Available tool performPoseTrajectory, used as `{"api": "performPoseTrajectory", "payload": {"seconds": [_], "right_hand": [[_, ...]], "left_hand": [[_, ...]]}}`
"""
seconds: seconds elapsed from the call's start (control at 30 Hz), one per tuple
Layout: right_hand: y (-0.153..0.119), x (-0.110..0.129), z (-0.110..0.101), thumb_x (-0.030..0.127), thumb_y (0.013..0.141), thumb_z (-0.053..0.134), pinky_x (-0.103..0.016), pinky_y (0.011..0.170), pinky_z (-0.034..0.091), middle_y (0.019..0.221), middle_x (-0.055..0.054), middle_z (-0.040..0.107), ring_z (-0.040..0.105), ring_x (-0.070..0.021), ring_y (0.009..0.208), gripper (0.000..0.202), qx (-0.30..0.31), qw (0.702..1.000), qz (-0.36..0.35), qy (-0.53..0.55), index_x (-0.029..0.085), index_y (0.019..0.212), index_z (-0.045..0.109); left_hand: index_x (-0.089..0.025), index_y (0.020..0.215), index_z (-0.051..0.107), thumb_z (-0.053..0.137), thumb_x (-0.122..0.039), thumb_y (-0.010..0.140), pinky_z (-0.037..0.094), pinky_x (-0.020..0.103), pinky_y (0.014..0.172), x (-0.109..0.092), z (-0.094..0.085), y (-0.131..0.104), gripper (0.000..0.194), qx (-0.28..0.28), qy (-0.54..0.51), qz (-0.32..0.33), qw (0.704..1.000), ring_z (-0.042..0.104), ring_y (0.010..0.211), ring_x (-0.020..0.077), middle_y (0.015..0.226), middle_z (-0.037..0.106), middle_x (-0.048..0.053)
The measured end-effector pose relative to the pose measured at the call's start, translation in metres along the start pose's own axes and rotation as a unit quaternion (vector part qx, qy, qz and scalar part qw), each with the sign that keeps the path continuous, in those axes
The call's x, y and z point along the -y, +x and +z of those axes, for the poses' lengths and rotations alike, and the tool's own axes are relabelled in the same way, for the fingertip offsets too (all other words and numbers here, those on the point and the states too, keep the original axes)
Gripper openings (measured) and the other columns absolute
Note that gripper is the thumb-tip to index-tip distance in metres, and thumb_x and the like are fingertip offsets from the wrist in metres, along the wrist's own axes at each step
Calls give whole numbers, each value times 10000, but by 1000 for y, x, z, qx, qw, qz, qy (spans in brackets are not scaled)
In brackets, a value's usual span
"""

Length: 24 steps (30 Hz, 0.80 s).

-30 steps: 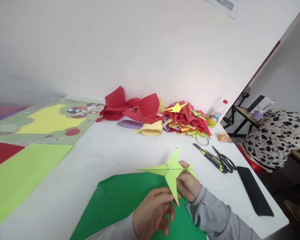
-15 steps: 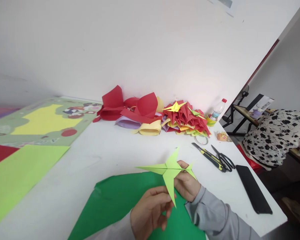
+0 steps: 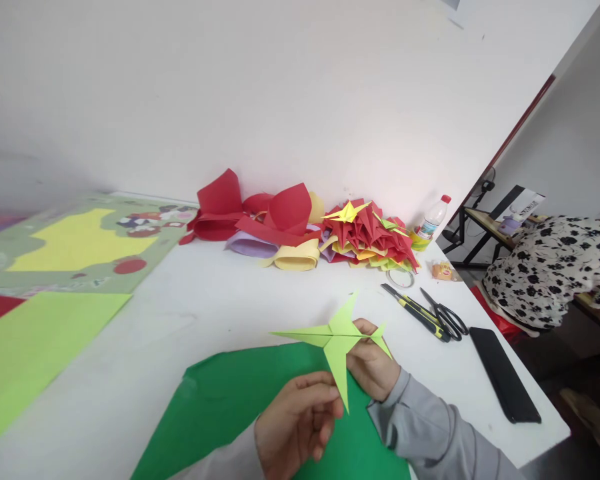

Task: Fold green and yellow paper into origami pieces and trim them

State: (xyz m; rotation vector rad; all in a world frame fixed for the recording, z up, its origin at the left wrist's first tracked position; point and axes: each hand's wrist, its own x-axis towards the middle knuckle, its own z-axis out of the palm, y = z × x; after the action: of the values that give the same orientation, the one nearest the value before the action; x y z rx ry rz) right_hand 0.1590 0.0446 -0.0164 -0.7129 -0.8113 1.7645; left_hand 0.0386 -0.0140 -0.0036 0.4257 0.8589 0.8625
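A light green folded paper plane (image 3: 341, 337) with a long pointed nose, two wings and a small forked tail is held over a green sheet (image 3: 230, 400). My right hand (image 3: 373, 363) grips it from underneath near the tail, its fingers partly hidden by the paper. At the lower wing, my left hand (image 3: 300, 420) has its thumb and forefinger against the wing's edge close to the tip, the other fingers loosely curled. The nose points left.
Along the wall lie curled red paper pieces (image 3: 287, 213) and a pile of folded red paper shapes (image 3: 380, 233). A bottle (image 3: 434, 220), tape roll (image 3: 401, 277), utility knife (image 3: 417, 313), scissors (image 3: 447, 319) and black case (image 3: 505, 375) are on the right. Light green paper (image 3: 45, 353) lies left.
The view has shifted slightly, so the table's things sit a little further left. My hands and the paper plane keep nearly the same pose; the left fingers have shifted slightly at the wing.
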Motion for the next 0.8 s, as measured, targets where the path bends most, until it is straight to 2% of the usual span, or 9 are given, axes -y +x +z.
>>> {"api": "performPoseTrajectory", "payload": {"seconds": [0.3,0.43,0.5,0.57,0.67,0.73,0.8], "right_hand": [[1,-1,-5,93,556,789,-254,606,470,575,58,642,570,-108,530,243,3,1000,-13,-11,196,701,623],[2,0,-5,104,567,782,-257,616,474,572,66,628,571,-111,539,244,12,1000,-10,-5,202,700,602],[3,1,-5,115,564,783,-270,653,486,594,68,630,597,-124,588,259,17,1000,-8,11,206,709,589],[4,1,-4,127,566,781,-289,709,497,628,67,640,627,-143,665,275,16,999,-9,27,213,738,584],[5,-1,-2,145,588,775,-304,754,501,648,60,645,648,-162,745,273,13,999,-14,32,215,766,580],[4,-3,-1,135,590,771,-307,759,503,653,56,648,653,-166,764,270,12,999,-11,29,213,757,574],[3,-5,0,119,580,766,-308,756,507,658,56,652,654,-162,750,272,10,999,-8,30,211,750,574]], "left_hand": [[-153,549,584,774,-267,485,331,165,269,-1,-2,-1,231,-1,-9,8,1000,433,322,60,508,620,-8],[-166,604,594,760,-329,499,343,201,268,0,-2,0,255,-10,32,27,999,420,307,83,483,599,-12],[-179,658,608,752,-354,513,362,229,289,2,-3,-1,269,-21,88,69,993,418,302,96,479,578,-25],[-199,667,604,740,-348,565,389,243,350,5,-5,-3,226,-51,184,168,967,438,341,106,488,542,-37],[-221,633,600,695,-282,679,415,244,479,7,-8,-9,122,-97,330,348,872,487,477,128,553,522,-19],[-224,638,622,662,-240,728,412,243,516,6,-8,-12,100,-91,384,412,821,499,518,134,608,546,4],[-221,655,644,639,-220,757,406,242,514,4,-8,-13,103,-76,401,434,803,507,517,135,638,565,19]]}}
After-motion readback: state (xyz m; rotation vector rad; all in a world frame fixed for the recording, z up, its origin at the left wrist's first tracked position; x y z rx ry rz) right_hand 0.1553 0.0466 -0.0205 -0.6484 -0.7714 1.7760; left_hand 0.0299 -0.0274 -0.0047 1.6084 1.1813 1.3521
